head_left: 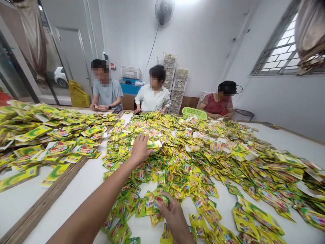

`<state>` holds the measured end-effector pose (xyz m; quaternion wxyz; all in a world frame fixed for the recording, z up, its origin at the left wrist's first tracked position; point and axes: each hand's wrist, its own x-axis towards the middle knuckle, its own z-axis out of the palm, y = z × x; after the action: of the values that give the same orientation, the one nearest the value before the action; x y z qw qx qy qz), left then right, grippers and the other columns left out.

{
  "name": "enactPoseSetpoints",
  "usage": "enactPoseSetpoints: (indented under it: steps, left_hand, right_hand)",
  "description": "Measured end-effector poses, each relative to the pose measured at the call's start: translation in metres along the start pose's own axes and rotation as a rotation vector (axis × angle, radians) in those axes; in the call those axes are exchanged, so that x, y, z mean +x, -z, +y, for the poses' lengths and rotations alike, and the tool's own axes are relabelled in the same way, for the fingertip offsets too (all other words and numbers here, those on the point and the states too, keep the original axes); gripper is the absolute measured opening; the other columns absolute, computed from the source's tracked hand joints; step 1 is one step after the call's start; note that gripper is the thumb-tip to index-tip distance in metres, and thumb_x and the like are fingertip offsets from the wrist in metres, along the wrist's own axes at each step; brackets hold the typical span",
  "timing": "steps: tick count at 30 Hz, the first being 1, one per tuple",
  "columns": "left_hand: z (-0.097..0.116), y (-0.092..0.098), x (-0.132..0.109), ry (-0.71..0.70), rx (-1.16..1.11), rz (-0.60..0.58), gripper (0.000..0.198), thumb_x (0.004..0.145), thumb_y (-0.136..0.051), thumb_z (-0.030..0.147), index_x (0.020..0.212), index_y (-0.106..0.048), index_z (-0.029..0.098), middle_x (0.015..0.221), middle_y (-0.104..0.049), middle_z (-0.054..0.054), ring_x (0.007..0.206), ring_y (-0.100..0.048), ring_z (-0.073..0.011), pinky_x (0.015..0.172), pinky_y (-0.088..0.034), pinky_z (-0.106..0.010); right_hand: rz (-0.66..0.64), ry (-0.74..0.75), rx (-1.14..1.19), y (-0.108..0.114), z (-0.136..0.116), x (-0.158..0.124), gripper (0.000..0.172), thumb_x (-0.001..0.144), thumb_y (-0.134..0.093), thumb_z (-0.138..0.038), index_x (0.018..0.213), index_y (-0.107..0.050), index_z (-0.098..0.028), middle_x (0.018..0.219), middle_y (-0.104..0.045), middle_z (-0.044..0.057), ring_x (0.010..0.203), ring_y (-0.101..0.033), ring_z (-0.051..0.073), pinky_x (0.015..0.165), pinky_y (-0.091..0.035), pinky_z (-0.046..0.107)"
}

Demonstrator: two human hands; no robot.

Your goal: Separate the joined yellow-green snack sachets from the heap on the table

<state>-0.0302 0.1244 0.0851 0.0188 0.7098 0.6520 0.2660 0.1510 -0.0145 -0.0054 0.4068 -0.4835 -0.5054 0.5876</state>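
My left hand (139,149) reaches out over the middle of the pile, its fingers closed round a flat yellow-and-white carton (154,144). Closer to me, my right hand (174,214) pinches a small green-and-yellow sachet (163,200) between thumb and fingers. Loose sachets (188,167) of the same kind, with red fruit pictures, lie thickly heaped around both hands. Some sachets (148,203) sit right beside my right fingertips, and whether they are joined to the held one I cannot tell.
Flattened yellow cartons (58,149) are stacked left of a wooden strip (48,196) on the white table (93,176). A green basket (195,113) stands at the far edge. Three people (106,89) sit opposite. White crates (177,84) rise by the wall.
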Motion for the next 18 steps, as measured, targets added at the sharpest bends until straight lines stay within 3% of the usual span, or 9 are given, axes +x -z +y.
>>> enactPoseSetpoints:
  steps: [3, 6, 10, 15, 16, 18]
  left_hand:
    - [-0.001, -0.018, 0.019, -0.030, 0.085, -0.091, 0.066, 0.062, -0.072, 0.023, 0.123, -0.047, 0.020, 0.117, -0.060, -0.013, 0.118, -0.046, -0.0302, 0.095, -0.034, -0.038]
    - [-0.004, -0.024, 0.011, 0.015, 0.064, -0.087, 0.043, 0.073, -0.057, 0.017, 0.116, -0.052, 0.017, 0.099, -0.067, -0.013, 0.097, -0.059, -0.0286, 0.080, -0.041, -0.035]
    - [-0.008, -0.013, -0.034, 0.054, -0.011, -0.086, 0.032, 0.082, -0.046, 0.029, 0.110, -0.055, 0.016, 0.089, -0.068, -0.008, 0.081, -0.062, -0.0236, 0.069, -0.043, -0.029]
    - [0.006, 0.000, -0.110, 0.005, -0.602, -0.329, 0.038, 0.077, -0.052, 0.049, 0.094, -0.066, 0.017, 0.087, -0.069, -0.002, 0.079, -0.061, -0.0213, 0.067, -0.043, -0.025]
    - [0.009, 0.001, -0.122, 0.022, -0.687, -0.373, 0.039, 0.078, -0.051, 0.048, 0.095, -0.066, 0.017, 0.089, -0.069, -0.001, 0.080, -0.060, -0.0211, 0.067, -0.043, -0.025]
    - [0.014, 0.003, -0.140, 0.079, -0.798, -0.418, 0.039, 0.079, -0.050, 0.047, 0.098, -0.066, 0.018, 0.091, -0.069, -0.001, 0.079, -0.060, -0.0202, 0.068, -0.043, -0.025]
  right_hand:
    - [0.016, 0.046, -0.120, 0.002, 0.001, -0.009, 0.046, 0.069, -0.063, -0.053, 0.098, -0.064, -0.017, 0.066, -0.061, 0.001, 0.061, -0.054, 0.017, 0.057, -0.045, 0.026]
    - [0.065, 0.074, -0.213, 0.012, -0.002, -0.015, 0.042, 0.070, -0.062, -0.053, 0.091, -0.066, -0.016, 0.061, -0.059, 0.000, 0.057, -0.051, 0.015, 0.053, -0.040, 0.024]
    - [0.104, 0.114, -0.185, 0.029, -0.013, -0.014, 0.038, 0.071, -0.060, -0.050, 0.086, -0.066, -0.016, 0.060, -0.056, 0.000, 0.055, -0.046, 0.013, 0.052, -0.038, 0.023]
    - [0.390, 0.216, -0.132, 0.036, -0.043, 0.006, 0.046, 0.072, -0.058, -0.051, 0.099, -0.062, -0.014, 0.057, -0.054, -0.001, 0.051, -0.045, 0.013, 0.049, -0.037, 0.024]
    - [0.408, 0.241, -0.165, 0.036, -0.048, 0.011, 0.044, 0.072, -0.058, -0.050, 0.099, -0.062, -0.015, 0.058, -0.055, -0.001, 0.051, -0.044, 0.013, 0.050, -0.037, 0.024]
    - [0.316, 0.269, -0.223, 0.035, -0.054, 0.020, 0.038, 0.072, -0.059, -0.047, 0.094, -0.063, -0.016, 0.062, -0.058, 0.000, 0.054, -0.046, 0.013, 0.052, -0.038, 0.024]
